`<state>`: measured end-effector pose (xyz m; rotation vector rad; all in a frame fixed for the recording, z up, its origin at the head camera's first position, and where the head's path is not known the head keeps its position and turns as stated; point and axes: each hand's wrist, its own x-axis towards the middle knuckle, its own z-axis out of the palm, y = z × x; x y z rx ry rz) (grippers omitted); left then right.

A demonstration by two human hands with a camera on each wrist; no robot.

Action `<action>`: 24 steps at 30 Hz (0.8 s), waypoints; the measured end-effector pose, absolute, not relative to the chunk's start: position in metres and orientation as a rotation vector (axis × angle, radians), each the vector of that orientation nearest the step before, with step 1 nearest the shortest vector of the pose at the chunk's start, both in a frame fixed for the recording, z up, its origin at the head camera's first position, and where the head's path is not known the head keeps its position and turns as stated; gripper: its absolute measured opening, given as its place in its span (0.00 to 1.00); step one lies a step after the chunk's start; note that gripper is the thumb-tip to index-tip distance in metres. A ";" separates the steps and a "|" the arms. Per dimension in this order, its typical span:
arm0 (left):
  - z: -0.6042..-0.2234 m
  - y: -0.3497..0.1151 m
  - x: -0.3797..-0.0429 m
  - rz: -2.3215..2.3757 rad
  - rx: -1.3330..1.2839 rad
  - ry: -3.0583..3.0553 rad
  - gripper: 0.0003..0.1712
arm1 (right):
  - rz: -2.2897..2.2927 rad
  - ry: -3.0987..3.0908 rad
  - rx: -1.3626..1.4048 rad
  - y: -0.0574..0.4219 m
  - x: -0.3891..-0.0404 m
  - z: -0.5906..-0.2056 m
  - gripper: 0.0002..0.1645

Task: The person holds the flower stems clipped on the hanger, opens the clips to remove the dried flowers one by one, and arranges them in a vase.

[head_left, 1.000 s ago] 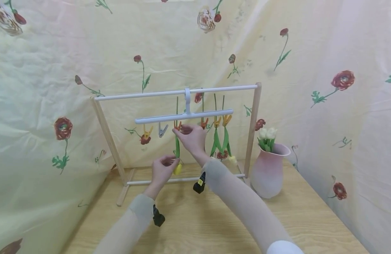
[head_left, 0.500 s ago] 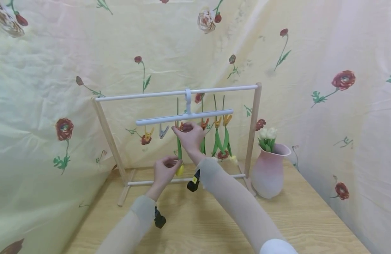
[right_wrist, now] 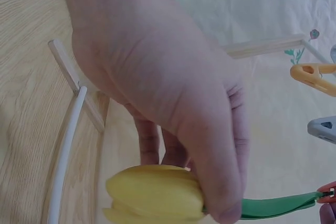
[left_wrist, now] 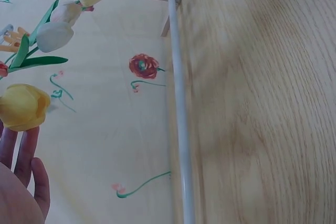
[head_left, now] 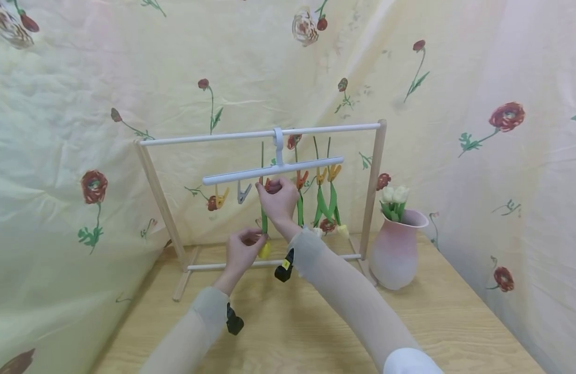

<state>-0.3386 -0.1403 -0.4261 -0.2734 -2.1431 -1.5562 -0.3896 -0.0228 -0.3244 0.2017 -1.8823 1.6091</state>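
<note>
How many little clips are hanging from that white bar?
6 visible on the white hanger bar, from left: yellow plastic clip, grey plastic clip, red-orange plastic clip at the right hand, second red-orange clip, amber plastic clip, last amber clip. The hand may hide others.

The bare right hand (head_left: pixel 279 201) partly hides an orange-red plastic clip (head_left: pixel 267 184); the left wrist view's edges crop the bare left hand (left_wrist: pixel 20 195).
</note>
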 end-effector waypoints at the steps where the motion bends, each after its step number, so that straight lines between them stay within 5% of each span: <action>1: -0.427 -0.140 -0.338 -1.548 -0.283 -2.143 0.06 | 1.607 -1.884 0.203 -0.022 -0.389 -0.323 0.14; 24: -0.466 -0.204 -0.258 -1.147 -0.316 -2.547 0.06 | 1.544 -1.948 0.258 -0.011 -0.380 -0.318 0.12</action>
